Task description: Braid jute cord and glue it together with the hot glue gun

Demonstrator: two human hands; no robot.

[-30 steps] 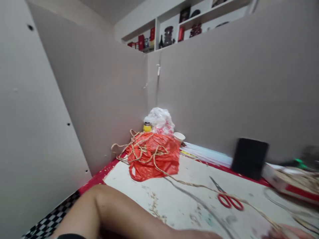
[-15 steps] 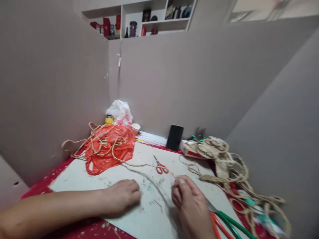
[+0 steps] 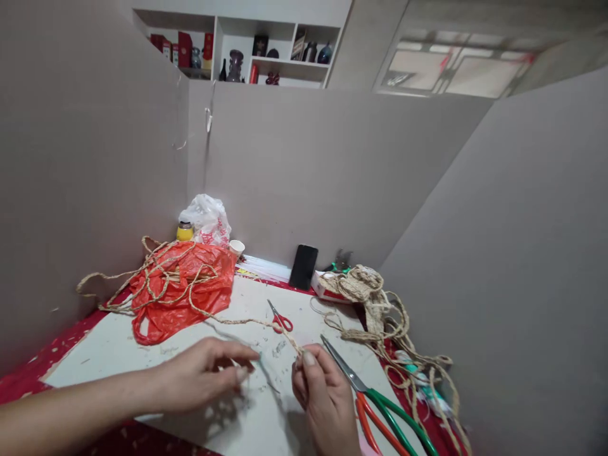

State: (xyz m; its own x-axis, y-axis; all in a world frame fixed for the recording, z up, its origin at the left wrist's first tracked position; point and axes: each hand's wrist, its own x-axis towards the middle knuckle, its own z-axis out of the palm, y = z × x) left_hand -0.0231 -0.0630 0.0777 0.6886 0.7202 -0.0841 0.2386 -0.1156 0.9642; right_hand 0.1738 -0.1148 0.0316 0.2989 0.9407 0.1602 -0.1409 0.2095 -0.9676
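My right hand (image 3: pixel 323 396) pinches the end of a thin braided straw rope (image 3: pixel 228 321) between thumb and fingers. The rope runs left across the white board (image 3: pixel 99 351) to a loose heap on a red plastic bag (image 3: pixel 178 320). My left hand (image 3: pixel 211 373) hovers over the board, thumb and fingers apart, nothing visible held. A short dark strand (image 3: pixel 272 380) is close to its fingertips. Small red-handled scissors (image 3: pixel 284 323) lie beyond the hands, by the rope. Large shears (image 3: pixel 365 394) with green and orange handles lie beside my right hand.
Coiled braided straw rope (image 3: pixel 363 283) is piled at the right, trailing over the red tablecloth (image 3: pixel 28 373). A black phone (image 3: pixel 304 267) leans near the back wall. A white plastic bag (image 3: pixel 209 218), yellow jar (image 3: pixel 185 231) and paper cup (image 3: pixel 236 247) stand back left. Grey partitions surround the table.
My left hand has lifted and its curled fingers have spread. My right hand still pinches the rope end. The view has turned, so everything sits further left in the picture.
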